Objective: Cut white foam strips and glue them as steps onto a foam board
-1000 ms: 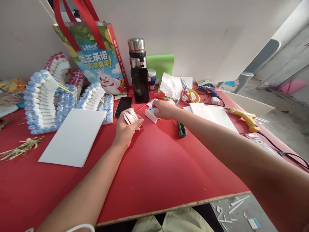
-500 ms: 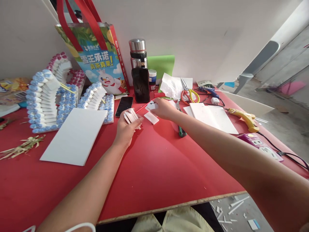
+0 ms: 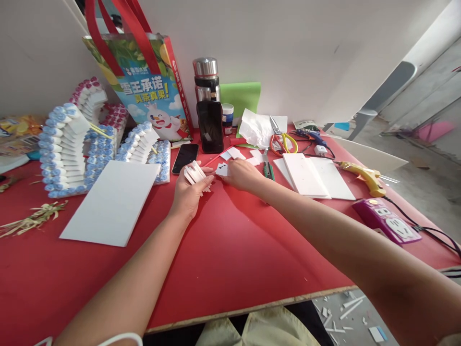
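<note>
My left hand is closed round a loose stack of small white foam board pieces, held edge-up above the red table. Just to its right, my right hand pinches a white foam board piece with a black mark; its fingertips are partly hidden. More small white pieces lie behind that hand. A green utility knife rests to the right of it, partly behind my wrist.
White foam boards, scissors, a yellow glue gun and a purple power strip lie right. Leftward are a white board and blue-tipped models. Behind stand a phone, a steel flask and a bag.
My right hand has come nearer to me, bringing a marked white piece beside the left hand. Loose pieces behind it are now uncovered. The left hand keeps its stack almost still.
</note>
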Tool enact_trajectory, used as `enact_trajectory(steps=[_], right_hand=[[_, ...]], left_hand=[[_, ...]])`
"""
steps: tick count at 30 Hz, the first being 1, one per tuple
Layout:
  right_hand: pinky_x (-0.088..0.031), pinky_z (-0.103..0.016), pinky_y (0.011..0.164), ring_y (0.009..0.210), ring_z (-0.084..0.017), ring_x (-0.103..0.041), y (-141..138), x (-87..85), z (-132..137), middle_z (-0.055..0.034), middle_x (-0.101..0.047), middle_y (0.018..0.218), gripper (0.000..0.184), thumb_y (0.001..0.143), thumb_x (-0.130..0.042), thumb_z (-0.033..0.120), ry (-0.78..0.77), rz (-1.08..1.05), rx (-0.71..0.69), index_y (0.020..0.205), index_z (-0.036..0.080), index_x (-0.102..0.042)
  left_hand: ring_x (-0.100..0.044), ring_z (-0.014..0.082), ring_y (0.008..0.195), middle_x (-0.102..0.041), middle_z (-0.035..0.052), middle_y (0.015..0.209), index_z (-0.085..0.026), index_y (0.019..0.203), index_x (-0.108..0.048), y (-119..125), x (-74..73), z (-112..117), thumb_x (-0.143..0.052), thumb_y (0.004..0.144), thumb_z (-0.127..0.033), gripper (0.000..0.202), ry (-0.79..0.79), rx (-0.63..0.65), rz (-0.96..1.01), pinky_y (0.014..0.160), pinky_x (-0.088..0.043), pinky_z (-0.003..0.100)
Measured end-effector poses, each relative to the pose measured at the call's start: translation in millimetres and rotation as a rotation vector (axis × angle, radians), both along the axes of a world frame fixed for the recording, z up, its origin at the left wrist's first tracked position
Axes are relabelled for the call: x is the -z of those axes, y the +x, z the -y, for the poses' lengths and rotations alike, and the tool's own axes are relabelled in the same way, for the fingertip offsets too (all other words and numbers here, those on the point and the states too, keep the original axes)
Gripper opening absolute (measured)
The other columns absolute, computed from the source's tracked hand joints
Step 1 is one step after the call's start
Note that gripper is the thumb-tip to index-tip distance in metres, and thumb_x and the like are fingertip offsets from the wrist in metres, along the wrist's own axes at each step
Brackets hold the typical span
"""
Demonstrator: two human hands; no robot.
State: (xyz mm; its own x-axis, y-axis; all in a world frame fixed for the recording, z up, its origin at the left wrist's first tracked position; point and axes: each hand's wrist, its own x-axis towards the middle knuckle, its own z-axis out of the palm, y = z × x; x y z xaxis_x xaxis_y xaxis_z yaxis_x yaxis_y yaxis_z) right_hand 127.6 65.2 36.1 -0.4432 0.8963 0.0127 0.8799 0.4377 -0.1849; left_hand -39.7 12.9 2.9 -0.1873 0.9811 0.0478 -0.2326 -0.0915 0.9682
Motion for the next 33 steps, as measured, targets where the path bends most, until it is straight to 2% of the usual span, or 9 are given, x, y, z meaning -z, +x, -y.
enact_trajectory(steps=[3, 6, 8, 12, 18, 22, 28, 31, 33], right_hand=[[-0.046, -0.031, 0.067, 0.08, -0.022, -0.064, 6, 2.4, 6, -0.0096, -0.069, 0.087, 0.028, 0.095, -0.057, 0.043, -0.093, -0.292, 0.071, 0.087, 0.016, -0.062], [-0.04, -0.028, 0.059, 0.069, -0.017, -0.056, 7, 13.2, 17, -0.0007, -0.06, 0.076, 0.024, 0.087, -0.062, 0.042, -0.217, -0.791, 0.1, 0.088, 0.018, -0.059], [-0.038, -0.027, 0.057, 0.067, -0.016, -0.053, 4, 23.0, 24, 0.0016, -0.057, 0.073, 0.023, 0.083, -0.064, 0.039, -0.273, -0.957, 0.099, 0.092, 0.018, -0.058], [-0.037, -0.027, 0.057, 0.067, -0.015, -0.051, 1, 35.5, 29, 0.0026, -0.055, 0.074, 0.023, 0.077, -0.068, 0.035, -0.297, -1.002, 0.119, 0.091, 0.019, -0.057], [-0.037, -0.028, 0.061, 0.068, -0.014, -0.048, 7, 33.3, 32, 0.004, -0.052, 0.075, 0.032, 0.077, -0.071, 0.04, -0.309, -1.167, 0.131, 0.094, 0.018, -0.057], [-0.037, -0.028, 0.062, 0.069, -0.013, -0.047, 9, 35.7, 38, 0.0041, -0.052, 0.077, 0.032, 0.081, -0.07, 0.043, -0.294, -1.171, 0.095, 0.097, 0.019, -0.055], [-0.043, -0.029, 0.065, 0.069, -0.015, -0.051, 11, 32.3, 43, 0.0036, -0.055, 0.076, 0.03, 0.091, -0.064, 0.045, -0.429, -1.204, -0.085, 0.105, 0.021, -0.052], [-0.047, -0.03, 0.071, 0.076, -0.016, -0.053, 14, 25.9, 45, 0.0016, -0.054, 0.084, 0.031, 0.091, -0.066, 0.046, -0.471, -1.224, -0.181, 0.106, 0.022, -0.054], [-0.049, -0.031, 0.079, 0.086, -0.017, -0.055, 17, 23.1, 47, -0.0007, -0.057, 0.095, 0.032, 0.092, -0.065, 0.046, -0.472, -1.216, -0.234, 0.111, 0.022, -0.056]], left_hand=[[-0.07, 0.0224, 0.094, -0.074, 0.0062, 0.104, -0.019, 0.107, -0.061, 0, -0.3, 0, -0.09, 0.062, -0.024, 0.053, 0.014, 0.029, 0.013, 0.067, -0.053, 0.028], [-0.068, 0.0178, 0.083, -0.072, 0.0032, 0.097, -0.018, 0.098, -0.063, 1, -0.8, 0, -0.09, 0.062, -0.025, 0.046, 0.02, 0.06, -0.004, 0.066, -0.052, 0.027], [-0.064, 0.0144, 0.074, -0.069, 0.0001, 0.088, -0.017, 0.097, -0.064, 2, -1.1, 1, -0.091, 0.061, -0.026, 0.046, -0.002, 0.083, -0.02, 0.065, -0.051, 0.027], [-0.062, 0.0132, 0.07, -0.066, -0.0017, 0.081, -0.018, 0.1, -0.064, 4, -1.1, 3, -0.092, 0.06, -0.027, 0.05, -0.029, 0.079, -0.056, 0.066, -0.051, 0.026], [-0.063, 0.0134, 0.069, -0.065, -0.0024, 0.08, -0.018, 0.095, -0.063, 5, -2.5, 5, -0.09, 0.065, -0.029, 0.042, 0.012, 0.119, -0.109, 0.065, -0.05, 0.025], [-0.058, 0.0111, 0.063, -0.062, -0.004, 0.075, -0.019, 0.095, -0.063, 4, -5.0, 7, -0.088, 0.07, -0.029, 0.036, 0.038, 0.192, -0.178, 0.059, -0.046, 0.023], [-0.063, 0.0141, 0.071, -0.066, -0.0021, 0.08, -0.019, 0.095, -0.065, 2, -4.6, 9, -0.088, 0.069, -0.029, 0.036, 0.008, 0.269, -0.198, 0.068, -0.051, 0.026], [-0.067, 0.0191, 0.086, -0.071, 0.0023, 0.095, -0.019, 0.101, -0.068, 3, -3.5, 10, -0.088, 0.068, -0.03, 0.039, -0.01, 0.343, -0.27, 0.078, -0.054, 0.03], [-0.066, 0.0186, 0.084, -0.071, 0.002, 0.094, -0.018, 0.099, -0.069, 2, -2.7, 10, -0.088, 0.067, -0.031, 0.039, -0.012, 0.332, -0.29, 0.076, -0.054, 0.03]])
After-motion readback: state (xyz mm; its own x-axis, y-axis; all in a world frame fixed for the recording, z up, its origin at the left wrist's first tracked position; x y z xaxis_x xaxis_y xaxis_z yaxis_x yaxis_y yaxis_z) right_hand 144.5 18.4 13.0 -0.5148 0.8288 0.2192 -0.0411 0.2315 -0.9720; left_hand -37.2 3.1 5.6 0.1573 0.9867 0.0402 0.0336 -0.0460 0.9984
